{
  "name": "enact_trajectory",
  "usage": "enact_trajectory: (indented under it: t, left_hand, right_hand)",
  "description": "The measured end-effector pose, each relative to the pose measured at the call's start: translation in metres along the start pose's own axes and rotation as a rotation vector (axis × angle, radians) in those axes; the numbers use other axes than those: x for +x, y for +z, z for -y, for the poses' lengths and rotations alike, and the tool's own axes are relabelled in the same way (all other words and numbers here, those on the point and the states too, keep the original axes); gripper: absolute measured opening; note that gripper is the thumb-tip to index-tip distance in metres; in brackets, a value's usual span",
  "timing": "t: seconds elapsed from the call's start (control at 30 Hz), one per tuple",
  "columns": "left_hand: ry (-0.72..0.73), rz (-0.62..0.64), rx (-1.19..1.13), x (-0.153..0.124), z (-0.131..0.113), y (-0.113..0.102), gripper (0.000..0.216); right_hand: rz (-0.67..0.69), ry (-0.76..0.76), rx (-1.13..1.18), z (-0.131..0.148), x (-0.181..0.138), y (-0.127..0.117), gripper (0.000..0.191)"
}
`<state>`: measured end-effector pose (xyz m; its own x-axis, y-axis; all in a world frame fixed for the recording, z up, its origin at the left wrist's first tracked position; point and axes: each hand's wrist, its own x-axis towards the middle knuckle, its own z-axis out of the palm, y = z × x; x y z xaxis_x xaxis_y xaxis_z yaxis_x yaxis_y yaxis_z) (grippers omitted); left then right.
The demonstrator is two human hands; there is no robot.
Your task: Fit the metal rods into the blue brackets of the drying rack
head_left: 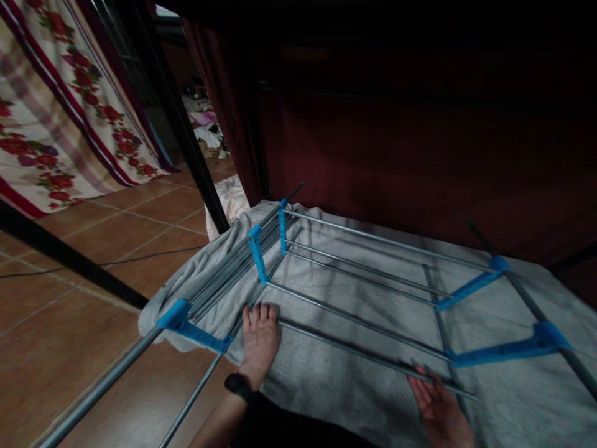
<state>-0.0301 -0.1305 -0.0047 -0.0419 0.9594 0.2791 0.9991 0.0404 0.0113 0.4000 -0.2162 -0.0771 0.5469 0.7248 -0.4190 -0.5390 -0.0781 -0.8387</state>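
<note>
A metal rack [364,274] of grey rods and blue plastic brackets lies on a grey blanket [336,386] on the floor. My left hand [259,339] rests on the near rod at its left end, fingers curled over it, a dark band on the wrist. My right hand [436,401] is at the right part of the same rod [364,354], palm up, fingertips under and around it. A blue bracket [508,351] sits just right of my right hand, another blue bracket [191,326] left of my left hand.
Brown tiled floor [93,292] spreads to the left, crossed by a dark bar [69,258] and a cable. A floral curtain [60,118] hangs at the far left. A dark red cloth wall [420,137] stands behind the rack. Clutter lies in the far doorway.
</note>
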Motion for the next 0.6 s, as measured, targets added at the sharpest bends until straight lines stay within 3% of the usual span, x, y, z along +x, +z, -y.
enact_trajectory:
  t: [0.2, 0.43, 0.6]
  left_hand:
    - [0.314, 0.042, -0.173, 0.0, -0.005, 0.01, 0.057]
    - [0.45, 0.11, -0.292, -0.001, -0.025, 0.016, 0.048]
    - [0.513, 0.098, -0.385, -0.001, -0.015, 0.02, 0.044]
  right_hand:
    - [-0.024, -0.001, -0.002, 0.001, 0.002, 0.001, 0.026]
    - [-0.035, 0.042, 0.112, 0.008, 0.001, 0.01, 0.022]
    - [-0.062, 0.021, 0.16, 0.016, -0.003, 0.019, 0.015]
